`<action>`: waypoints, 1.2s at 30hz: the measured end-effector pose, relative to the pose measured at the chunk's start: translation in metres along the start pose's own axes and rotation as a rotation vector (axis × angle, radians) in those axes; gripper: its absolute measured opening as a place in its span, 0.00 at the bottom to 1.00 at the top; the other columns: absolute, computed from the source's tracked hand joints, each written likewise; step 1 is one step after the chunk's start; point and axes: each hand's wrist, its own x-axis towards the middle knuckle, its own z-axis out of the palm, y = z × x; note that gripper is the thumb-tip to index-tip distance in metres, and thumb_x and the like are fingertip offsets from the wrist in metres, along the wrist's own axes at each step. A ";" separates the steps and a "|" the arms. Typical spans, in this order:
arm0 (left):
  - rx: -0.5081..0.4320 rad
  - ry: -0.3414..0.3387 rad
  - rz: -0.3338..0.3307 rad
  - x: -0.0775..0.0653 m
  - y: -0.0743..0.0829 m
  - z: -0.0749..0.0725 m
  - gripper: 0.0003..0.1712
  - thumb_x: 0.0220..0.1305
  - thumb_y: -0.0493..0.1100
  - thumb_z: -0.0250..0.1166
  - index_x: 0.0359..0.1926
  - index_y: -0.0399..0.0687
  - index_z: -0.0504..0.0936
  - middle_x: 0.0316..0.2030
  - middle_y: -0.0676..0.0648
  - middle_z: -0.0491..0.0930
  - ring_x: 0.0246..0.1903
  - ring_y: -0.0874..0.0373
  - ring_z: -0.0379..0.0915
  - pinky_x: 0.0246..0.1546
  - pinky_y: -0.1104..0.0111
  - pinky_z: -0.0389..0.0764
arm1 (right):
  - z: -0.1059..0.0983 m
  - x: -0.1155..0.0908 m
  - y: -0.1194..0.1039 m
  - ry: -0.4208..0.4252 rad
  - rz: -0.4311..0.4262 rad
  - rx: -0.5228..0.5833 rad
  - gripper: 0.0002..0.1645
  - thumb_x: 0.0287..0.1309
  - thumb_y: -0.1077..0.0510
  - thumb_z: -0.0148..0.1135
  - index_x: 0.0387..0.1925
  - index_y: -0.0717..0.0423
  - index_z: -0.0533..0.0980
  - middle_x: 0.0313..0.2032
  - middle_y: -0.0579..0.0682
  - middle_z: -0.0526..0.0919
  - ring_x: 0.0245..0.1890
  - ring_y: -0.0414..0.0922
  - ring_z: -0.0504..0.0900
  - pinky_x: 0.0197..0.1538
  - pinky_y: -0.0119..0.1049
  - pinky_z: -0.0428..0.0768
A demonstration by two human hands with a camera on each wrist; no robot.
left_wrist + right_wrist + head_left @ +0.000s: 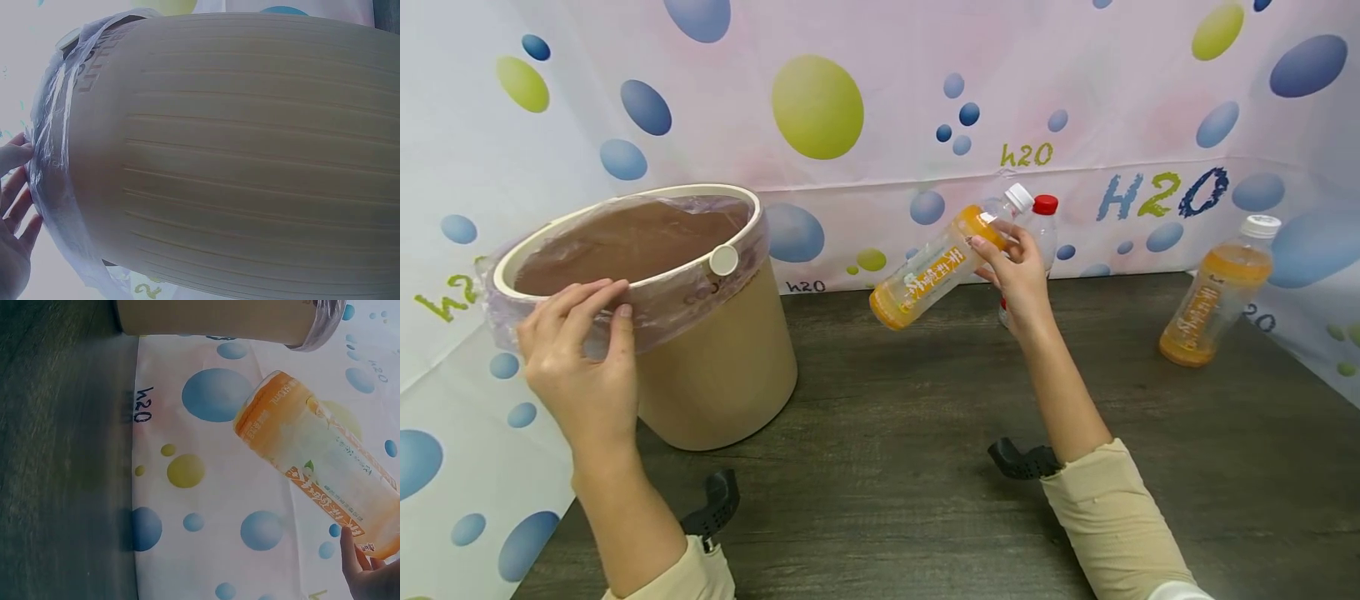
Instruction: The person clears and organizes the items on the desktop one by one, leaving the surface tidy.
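A beige trash can (722, 358) with a clear plastic liner (662, 321) folded over its rim stands at the left. My left hand (580, 333) touches the lined near rim, its fingers fairly straight; in the left wrist view its fingertips (28, 219) meet the liner's edge. In my right hand (1018, 271) I grip a plastic bottle (925, 271) near its neck, tilted with its base toward the trash can and above the table. It has an orange label and a white cap. The right wrist view shows the bottle (312, 459) from its base end.
Behind my right hand, partly hidden, stands a clear bottle with a red cap (1045, 204). Another orange-labelled bottle (1221, 287) stands at the right on the dark wood table (887, 467). A dotted backdrop (880, 50) hangs behind the table.
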 end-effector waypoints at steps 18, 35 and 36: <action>0.002 -0.009 0.006 -0.001 -0.006 0.000 0.07 0.53 0.29 0.64 0.35 0.34 0.85 0.37 0.39 0.81 0.46 0.47 0.70 0.58 0.64 0.58 | 0.018 0.004 -0.017 -0.071 0.019 -0.035 0.32 0.53 0.56 0.64 0.57 0.59 0.64 0.49 0.58 0.74 0.48 0.49 0.72 0.49 0.37 0.73; -0.003 -0.007 0.005 -0.001 -0.004 0.000 0.07 0.53 0.29 0.64 0.34 0.34 0.85 0.37 0.39 0.81 0.47 0.48 0.70 0.58 0.64 0.58 | 0.047 0.008 -0.036 -0.082 0.038 0.169 0.28 0.56 0.61 0.61 0.56 0.60 0.61 0.52 0.59 0.68 0.48 0.49 0.72 0.50 0.40 0.74; -0.003 -0.009 0.004 -0.001 -0.004 0.000 0.07 0.53 0.29 0.64 0.34 0.34 0.85 0.37 0.39 0.81 0.47 0.48 0.70 0.58 0.64 0.58 | 0.049 0.008 -0.036 -0.083 0.037 0.182 0.28 0.56 0.61 0.61 0.55 0.60 0.61 0.52 0.59 0.68 0.47 0.49 0.72 0.50 0.40 0.74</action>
